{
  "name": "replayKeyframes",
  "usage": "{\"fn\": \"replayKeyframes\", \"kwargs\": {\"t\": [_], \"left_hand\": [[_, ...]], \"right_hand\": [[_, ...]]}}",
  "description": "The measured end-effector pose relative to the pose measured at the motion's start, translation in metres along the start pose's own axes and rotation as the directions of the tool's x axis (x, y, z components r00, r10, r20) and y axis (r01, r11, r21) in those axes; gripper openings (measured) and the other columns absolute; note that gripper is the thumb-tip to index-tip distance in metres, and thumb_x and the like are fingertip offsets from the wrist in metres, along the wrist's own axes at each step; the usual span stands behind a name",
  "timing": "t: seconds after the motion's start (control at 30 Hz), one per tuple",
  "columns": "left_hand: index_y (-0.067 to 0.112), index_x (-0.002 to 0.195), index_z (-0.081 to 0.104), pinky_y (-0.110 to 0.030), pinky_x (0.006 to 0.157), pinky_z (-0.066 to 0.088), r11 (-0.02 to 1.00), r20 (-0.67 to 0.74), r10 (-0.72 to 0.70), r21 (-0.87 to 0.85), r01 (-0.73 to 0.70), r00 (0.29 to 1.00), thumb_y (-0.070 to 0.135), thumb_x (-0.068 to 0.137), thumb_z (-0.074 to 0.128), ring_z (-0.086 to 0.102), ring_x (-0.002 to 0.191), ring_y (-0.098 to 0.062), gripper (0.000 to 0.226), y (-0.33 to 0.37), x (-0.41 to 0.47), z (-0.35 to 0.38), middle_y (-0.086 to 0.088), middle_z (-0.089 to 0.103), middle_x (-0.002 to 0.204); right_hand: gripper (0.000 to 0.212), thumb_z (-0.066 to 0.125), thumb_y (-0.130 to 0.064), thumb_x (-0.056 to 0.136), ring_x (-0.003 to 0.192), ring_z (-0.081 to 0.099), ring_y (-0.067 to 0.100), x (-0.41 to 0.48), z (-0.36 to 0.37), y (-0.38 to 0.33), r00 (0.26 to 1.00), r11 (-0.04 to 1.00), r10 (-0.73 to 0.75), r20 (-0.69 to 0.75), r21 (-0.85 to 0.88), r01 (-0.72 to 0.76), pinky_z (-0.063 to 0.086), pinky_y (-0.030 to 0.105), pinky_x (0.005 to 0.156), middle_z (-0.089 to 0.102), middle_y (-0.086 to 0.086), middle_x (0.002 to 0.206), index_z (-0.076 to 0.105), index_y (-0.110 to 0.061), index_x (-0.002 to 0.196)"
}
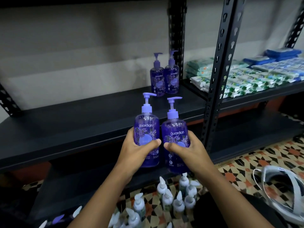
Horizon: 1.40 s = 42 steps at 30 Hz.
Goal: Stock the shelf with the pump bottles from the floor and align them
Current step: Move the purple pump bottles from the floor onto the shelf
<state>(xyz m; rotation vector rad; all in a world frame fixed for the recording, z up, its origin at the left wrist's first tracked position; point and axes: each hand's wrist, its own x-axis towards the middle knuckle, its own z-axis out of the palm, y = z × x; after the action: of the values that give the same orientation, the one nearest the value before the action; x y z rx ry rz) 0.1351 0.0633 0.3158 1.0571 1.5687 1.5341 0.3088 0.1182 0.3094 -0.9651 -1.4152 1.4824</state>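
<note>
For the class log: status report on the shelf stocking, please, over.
Left hand and right hand each grip a purple pump bottle. Two bottles already on shelf. Path clear.

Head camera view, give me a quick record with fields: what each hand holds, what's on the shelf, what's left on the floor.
left hand: left hand grips one purple pump bottle, upright
right hand: right hand grips second purple pump bottle, upright
held bottles: side by side, in front of the shelf's front edge
shelf: dark shelf carries two purple bottles at back right, close together
neighbouring shelf: stacked wipe packs
floor: cluster of white-pump bottles on patterned tiles
</note>
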Motion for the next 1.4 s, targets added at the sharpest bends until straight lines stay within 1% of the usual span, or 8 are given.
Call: {"fn": "replayKeyframes", "kwargs": {"t": [0.33,0.6,0.7,0.9,1.0,1.13,1.27,1.4], "left_hand": [[0.024,0.124,0.059,-0.033,0.083,0.059,0.970,-0.044,0.239,-0.039,-0.241,0.970,0.017,0.071,0.090,0.074,0.095,-0.013,0.061,0.040,0.120,0.038,0.003,0.075,0.109],[0.027,0.116,0.062,-0.030,0.078,0.060,0.960,-0.083,0.269,-0.058,-0.274,0.959,0.017,0.074,0.088,0.074,0.089,-0.012,0.051,0.042,0.172,0.052,0.005,0.075,0.101],[0.025,0.119,0.061,-0.023,0.073,0.057,0.958,-0.097,0.274,-0.061,-0.280,0.957,0.015,0.074,0.088,0.074,0.088,-0.010,0.053,0.039,0.176,0.055,0.005,0.075,0.101],[0.024,0.119,0.061,-0.019,0.070,0.056,0.957,-0.099,0.278,-0.060,-0.284,0.956,0.015,0.073,0.087,0.073,0.086,-0.008,0.054,0.035,0.175,0.058,0.006,0.075,0.100],[0.024,0.117,0.061,-0.018,0.069,0.056,0.957,-0.086,0.279,-0.053,-0.284,0.956,0.013,0.074,0.087,0.073,0.084,-0.007,0.051,0.036,0.171,0.060,0.008,0.075,0.097],[0.023,0.119,0.061,-0.020,0.071,0.057,0.958,-0.085,0.278,-0.046,-0.282,0.957,0.013,0.074,0.088,0.073,0.086,-0.009,0.053,0.036,0.168,0.062,0.005,0.075,0.100],[0.023,0.120,0.060,-0.018,0.070,0.056,0.957,-0.101,0.280,-0.042,-0.286,0.955,0.016,0.072,0.088,0.073,0.086,-0.007,0.056,0.038,0.165,0.061,0.005,0.074,0.101],[0.025,0.117,0.061,-0.019,0.069,0.056,0.958,-0.105,0.281,-0.036,-0.286,0.954,0.016,0.072,0.088,0.073,0.085,-0.007,0.053,0.039,0.165,0.060,0.005,0.074,0.100]], "right_hand": [[0.050,0.087,-0.018,0.075,0.090,0.074,0.013,0.140,-0.023,-0.047,0.969,0.972,-0.235,-0.074,-0.031,0.234,0.058,0.026,0.074,0.076,-0.002,0.103,0.062,-0.022,0.117],[0.056,0.088,-0.016,0.075,0.092,0.074,0.012,0.230,-0.044,-0.043,0.939,0.941,-0.326,-0.106,-0.126,0.313,0.059,0.028,0.079,0.076,-0.002,0.106,0.060,-0.021,0.123],[0.058,0.088,-0.014,0.075,0.090,0.072,0.003,0.243,-0.050,-0.038,0.932,0.933,-0.343,-0.116,-0.156,0.324,0.054,0.014,0.073,0.074,-0.005,0.106,0.058,-0.021,0.124],[0.066,0.088,-0.016,0.075,0.095,0.072,0.006,0.252,-0.056,-0.032,0.942,0.940,-0.315,-0.118,-0.178,0.292,0.058,0.026,0.083,0.072,-0.006,0.111,0.053,-0.022,0.130],[0.084,0.091,-0.019,0.070,0.104,0.067,0.006,0.249,-0.058,-0.034,0.954,0.943,-0.283,-0.097,-0.211,0.258,0.053,0.024,0.090,0.064,-0.007,0.121,0.039,-0.020,0.135],[0.104,0.096,-0.045,0.056,0.122,0.052,0.020,0.246,-0.063,-0.022,0.951,0.833,-0.256,-0.174,-0.539,0.126,0.045,0.037,0.105,0.045,0.005,0.136,0.035,-0.017,0.136],[0.078,0.094,-0.049,0.056,0.106,0.063,0.026,0.252,-0.062,-0.011,0.929,0.796,-0.289,-0.231,-0.597,0.099,0.053,0.041,0.091,0.058,0.007,0.122,0.046,-0.021,0.112],[0.078,0.092,-0.044,0.062,0.108,0.063,0.026,0.266,-0.057,-0.013,0.932,0.792,-0.284,-0.225,-0.603,0.095,0.052,0.035,0.088,0.062,0.006,0.124,0.052,-0.015,0.123]]}}
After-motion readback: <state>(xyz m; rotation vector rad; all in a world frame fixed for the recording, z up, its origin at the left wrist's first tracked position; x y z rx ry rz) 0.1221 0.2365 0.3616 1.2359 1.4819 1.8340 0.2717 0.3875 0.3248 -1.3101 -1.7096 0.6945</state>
